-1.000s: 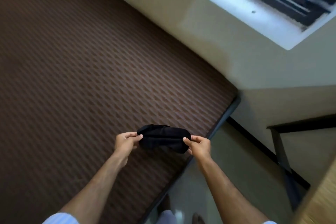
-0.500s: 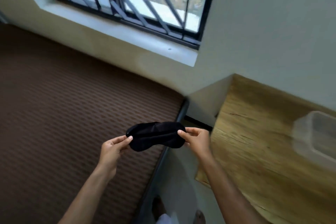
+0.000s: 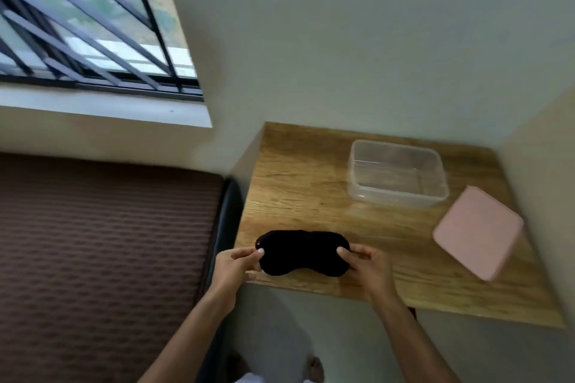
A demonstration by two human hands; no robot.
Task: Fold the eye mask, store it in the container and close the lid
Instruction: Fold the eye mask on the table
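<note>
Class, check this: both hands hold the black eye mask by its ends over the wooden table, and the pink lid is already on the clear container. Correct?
Not quite. The head view shows the pink lid lying on the wooden table beside the open, empty clear container. The rest holds: left hand and right hand hold the eye mask.

A black eye mask (image 3: 303, 252), spread flat and unfolded, is stretched lengthwise over the near edge of a wooden table (image 3: 298, 183), pinched at each end. Toward the back of the table stands a clear rectangular plastic container (image 3: 396, 172), open and empty. Its pale pink lid (image 3: 477, 235) lies just to the right, tilted.
</note>
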